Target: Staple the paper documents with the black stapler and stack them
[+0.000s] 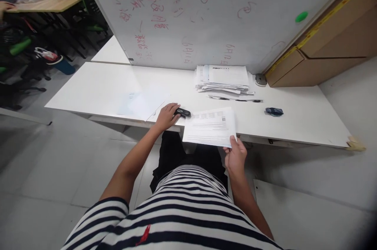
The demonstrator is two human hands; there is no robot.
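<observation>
Landmark: a black stapler [184,113], or what looked like one, near the front edge of the white desk [165,77]. Its long axis ran roughly left to right, the free end pointing right and slightly toward the body.

Left hand [169,115] was at the stapler's left end, fingers laid over it from above. Whether they were closed around it I could not tell. Right hand [235,152] was well apart, to the right and on the body side of the stapler, thumb and fingers pinched together on the near right corner of a printed sheet [209,126]. Single page or several, could not tell.

Key relation: the sheet lay immediately right of the stapler, its far left corner right at the free end. Contact, or a corner inside the mouth, could not be made out. Left hand much the nearer to that meeting point; right hand at the sheet's opposite corner.

Edges: the desk's front edge passed just on the body side of the stapler; the sheet's near part overhung it. Left of the stapler, beyond the hand, loose papers [141,104] lay flat. Past the stapler, away from the body and to the right, a paper stack [226,79], with a thin strip [235,99] before it. Directly beyond the stapler, bare desktop reached toward the whiteboard [165,42]. Far right of it, a small dark bundle [273,112], bare surface between that and the sheet.
</observation>
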